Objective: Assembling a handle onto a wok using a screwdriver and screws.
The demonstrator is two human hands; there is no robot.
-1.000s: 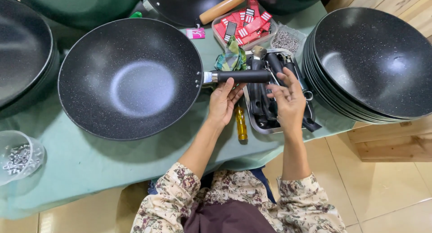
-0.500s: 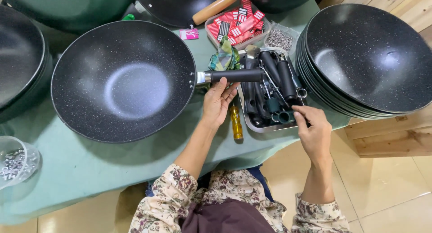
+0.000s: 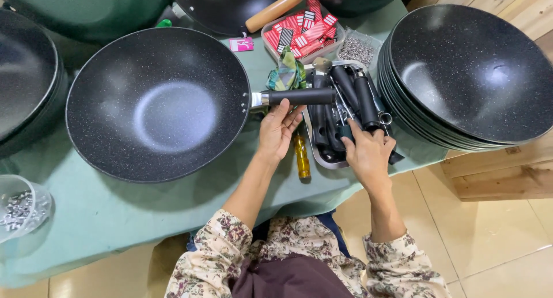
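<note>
A counter [image 3: 86, 217] draped in green cloth is seen above a tiled floor [image 3: 489, 240]. A black speckled wok [image 3: 155, 102] sits at its centre, handle [image 3: 299, 96] toward the near edge. The handle is cupped loosely from below by the left hand [image 3: 277, 128]. The right hand [image 3: 367, 154] is closed on a tool in the metal tray [image 3: 319, 154].
</note>
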